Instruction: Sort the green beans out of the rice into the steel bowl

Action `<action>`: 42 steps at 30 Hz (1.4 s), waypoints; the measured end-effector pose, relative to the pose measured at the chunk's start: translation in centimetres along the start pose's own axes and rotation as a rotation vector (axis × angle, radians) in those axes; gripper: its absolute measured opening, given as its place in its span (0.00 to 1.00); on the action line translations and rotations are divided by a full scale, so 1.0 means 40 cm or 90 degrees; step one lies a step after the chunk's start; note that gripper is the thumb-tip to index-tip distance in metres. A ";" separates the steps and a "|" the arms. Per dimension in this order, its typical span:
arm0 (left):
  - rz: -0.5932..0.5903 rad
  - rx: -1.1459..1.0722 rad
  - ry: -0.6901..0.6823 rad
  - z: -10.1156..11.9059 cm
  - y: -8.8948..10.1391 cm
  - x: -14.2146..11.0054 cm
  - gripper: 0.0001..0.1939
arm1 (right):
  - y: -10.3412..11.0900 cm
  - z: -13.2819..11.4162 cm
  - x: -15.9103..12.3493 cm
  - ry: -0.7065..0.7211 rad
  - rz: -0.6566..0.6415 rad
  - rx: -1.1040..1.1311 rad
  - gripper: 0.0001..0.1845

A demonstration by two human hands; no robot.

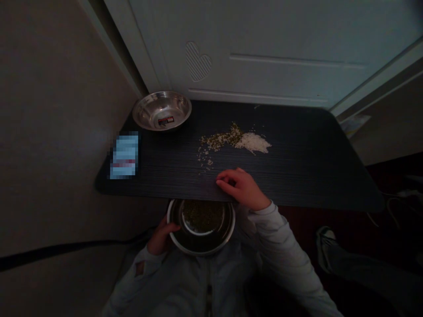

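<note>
My left hand grips the left rim of a metal bowl, thumb over the edge. The bowl sits at my lap, partly under the front edge of the dark table, and small dark greenish grains lie in its bottom. Above the table's front edge, my right hand is curled, with thumb and forefinger tips close together; anything between them is too small to make out. Beyond it lie a pile of white rice-like grains and mixed green and pale grains, with several strays scattered toward me.
A second metal bowl with a label inside stands at the table's back left. In front of it lies a pixelated, phone-like object. A white door panel rises behind the table. Another person's shoe shows at right.
</note>
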State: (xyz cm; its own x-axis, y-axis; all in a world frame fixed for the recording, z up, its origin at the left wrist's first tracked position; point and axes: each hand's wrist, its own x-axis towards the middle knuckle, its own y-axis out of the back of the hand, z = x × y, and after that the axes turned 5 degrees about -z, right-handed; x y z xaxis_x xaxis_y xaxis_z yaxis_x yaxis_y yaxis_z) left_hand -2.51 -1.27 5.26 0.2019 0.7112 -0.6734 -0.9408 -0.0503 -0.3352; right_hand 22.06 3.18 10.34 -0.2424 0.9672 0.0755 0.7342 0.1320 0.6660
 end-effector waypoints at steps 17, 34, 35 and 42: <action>-0.023 -0.009 0.017 0.001 0.007 -0.005 0.31 | -0.015 0.001 0.000 -0.126 0.129 0.025 0.07; -0.026 -0.030 -0.005 -0.014 0.022 0.001 0.31 | -0.020 0.004 0.013 -0.176 0.219 0.018 0.09; -0.026 -0.031 -0.003 -0.015 0.022 0.001 0.31 | -0.022 0.002 0.016 -0.176 0.223 0.024 0.10; -0.026 -0.051 0.007 -0.023 0.031 0.012 0.31 | -0.043 -0.035 0.071 -0.176 0.208 0.015 0.09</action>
State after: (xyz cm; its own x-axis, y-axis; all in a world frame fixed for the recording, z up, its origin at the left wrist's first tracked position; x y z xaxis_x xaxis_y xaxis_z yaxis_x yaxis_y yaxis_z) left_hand -3.36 -1.64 3.93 0.2427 0.7061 -0.6652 -0.9071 -0.0779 -0.4136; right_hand 19.22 5.38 10.44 0.1825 0.9803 0.0758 0.7589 -0.1895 0.6230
